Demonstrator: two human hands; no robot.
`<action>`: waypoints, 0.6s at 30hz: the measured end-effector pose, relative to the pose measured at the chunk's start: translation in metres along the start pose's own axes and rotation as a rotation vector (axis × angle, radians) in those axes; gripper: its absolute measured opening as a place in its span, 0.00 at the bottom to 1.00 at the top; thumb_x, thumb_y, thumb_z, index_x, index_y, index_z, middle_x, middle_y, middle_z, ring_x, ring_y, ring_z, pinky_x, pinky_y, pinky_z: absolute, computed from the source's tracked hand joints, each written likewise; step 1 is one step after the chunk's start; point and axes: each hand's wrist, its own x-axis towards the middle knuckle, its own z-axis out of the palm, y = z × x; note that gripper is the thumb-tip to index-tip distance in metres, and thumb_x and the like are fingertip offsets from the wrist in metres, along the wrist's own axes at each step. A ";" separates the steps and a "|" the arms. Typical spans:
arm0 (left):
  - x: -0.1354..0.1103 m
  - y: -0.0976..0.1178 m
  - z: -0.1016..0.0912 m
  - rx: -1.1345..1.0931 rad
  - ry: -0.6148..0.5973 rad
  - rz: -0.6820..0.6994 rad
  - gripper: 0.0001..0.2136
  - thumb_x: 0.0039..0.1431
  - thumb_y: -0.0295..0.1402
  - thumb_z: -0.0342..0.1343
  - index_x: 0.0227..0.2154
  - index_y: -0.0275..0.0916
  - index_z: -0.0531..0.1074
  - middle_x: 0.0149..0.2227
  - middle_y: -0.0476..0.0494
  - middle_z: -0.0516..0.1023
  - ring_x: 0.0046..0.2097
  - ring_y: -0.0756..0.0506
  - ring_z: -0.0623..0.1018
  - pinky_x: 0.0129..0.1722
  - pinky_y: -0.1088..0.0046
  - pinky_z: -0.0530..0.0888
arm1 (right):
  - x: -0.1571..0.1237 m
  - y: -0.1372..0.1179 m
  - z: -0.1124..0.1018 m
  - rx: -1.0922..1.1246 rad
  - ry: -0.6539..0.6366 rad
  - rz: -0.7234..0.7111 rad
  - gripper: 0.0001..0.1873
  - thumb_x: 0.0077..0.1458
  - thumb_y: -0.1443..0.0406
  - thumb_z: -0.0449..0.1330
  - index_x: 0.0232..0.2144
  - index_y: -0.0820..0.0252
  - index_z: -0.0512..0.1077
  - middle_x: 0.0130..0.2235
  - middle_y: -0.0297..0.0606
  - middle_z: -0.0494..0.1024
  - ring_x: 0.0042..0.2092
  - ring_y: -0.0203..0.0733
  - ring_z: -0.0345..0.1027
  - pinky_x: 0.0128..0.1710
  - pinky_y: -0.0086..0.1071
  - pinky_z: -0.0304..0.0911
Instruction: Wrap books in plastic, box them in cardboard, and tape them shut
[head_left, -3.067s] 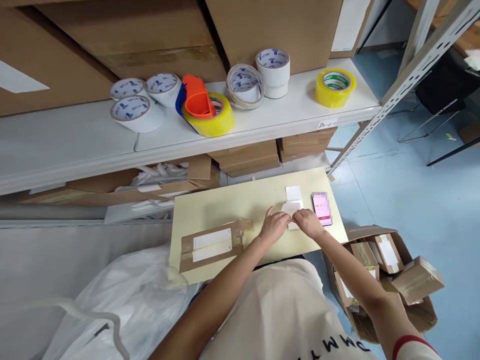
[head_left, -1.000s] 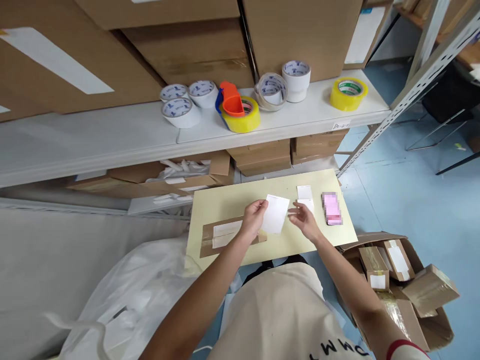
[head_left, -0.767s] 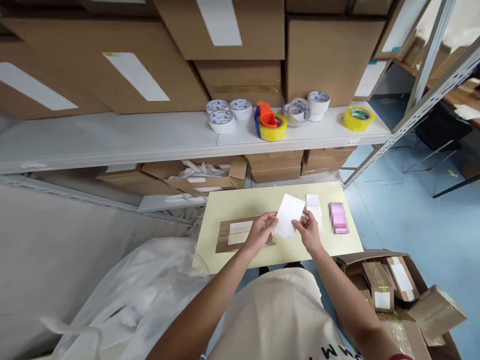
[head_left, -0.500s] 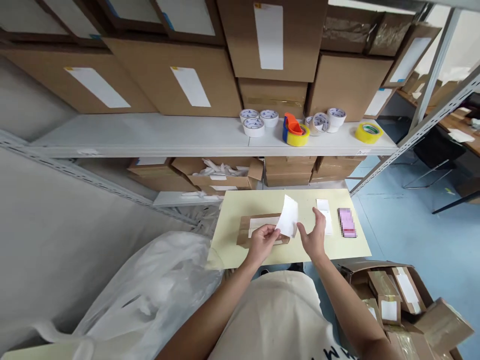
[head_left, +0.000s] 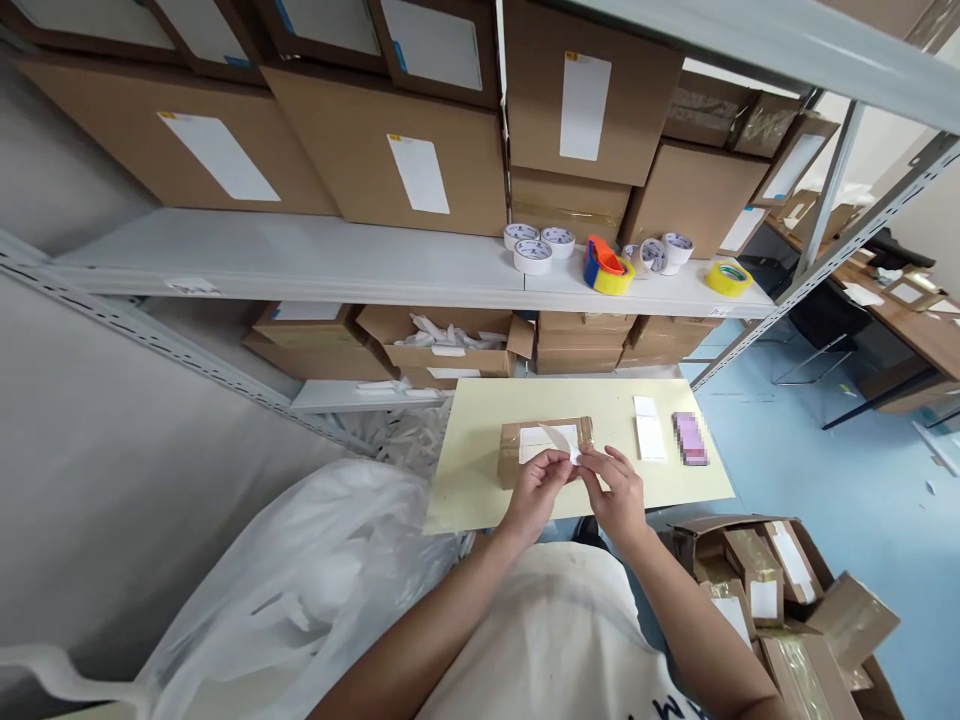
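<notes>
A small white paper label [head_left: 557,437] is pinched in front of me, seen nearly edge-on. My left hand [head_left: 538,488] is closed on its near edge. Thumb and fingertips of my right hand [head_left: 616,492] meet on the label's right corner, close to my left fingertips. Just beyond and below them, a brown cardboard box [head_left: 510,455] lies on the pale yellow table [head_left: 469,500], with a white label on its top and clear tape at its right end. To the right lie a folded white strip of labels [head_left: 649,430] and a blurred purple phone-like object [head_left: 690,438].
Rolls of white tape [head_left: 533,257], an orange-and-blue tape dispenser [head_left: 607,268] and a yellow tape roll [head_left: 728,279] stand on the grey shelf [head_left: 337,250]. A large carton of taped boxes [head_left: 791,600] stands at lower right. A translucent plastic bag [head_left: 300,580] bulges at left.
My right hand has moved left and closed on the label, which both hands now hold. The label has turned from facing me to nearly edge-on. My view has shifted slightly.
</notes>
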 end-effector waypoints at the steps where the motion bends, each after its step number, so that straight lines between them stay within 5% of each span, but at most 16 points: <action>1: -0.001 0.001 -0.001 0.002 -0.001 0.004 0.19 0.44 0.49 0.68 0.29 0.38 0.73 0.29 0.48 0.80 0.35 0.48 0.80 0.48 0.64 0.76 | 0.000 -0.001 0.000 0.006 -0.012 0.021 0.11 0.63 0.67 0.54 0.38 0.53 0.77 0.40 0.40 0.84 0.44 0.43 0.79 0.49 0.42 0.72; 8: -0.003 0.002 -0.002 0.107 0.048 0.026 0.20 0.46 0.51 0.65 0.29 0.38 0.72 0.30 0.47 0.79 0.35 0.47 0.80 0.48 0.63 0.76 | -0.003 0.002 0.002 0.084 -0.120 0.129 0.11 0.62 0.67 0.55 0.37 0.50 0.78 0.41 0.40 0.84 0.46 0.45 0.79 0.53 0.47 0.70; 18: 0.009 -0.002 0.016 0.196 0.119 0.087 0.20 0.48 0.52 0.63 0.28 0.38 0.72 0.28 0.47 0.78 0.34 0.46 0.79 0.45 0.64 0.77 | 0.011 0.027 -0.002 0.116 -0.160 0.057 0.12 0.63 0.67 0.54 0.37 0.51 0.78 0.41 0.38 0.84 0.45 0.43 0.79 0.53 0.45 0.69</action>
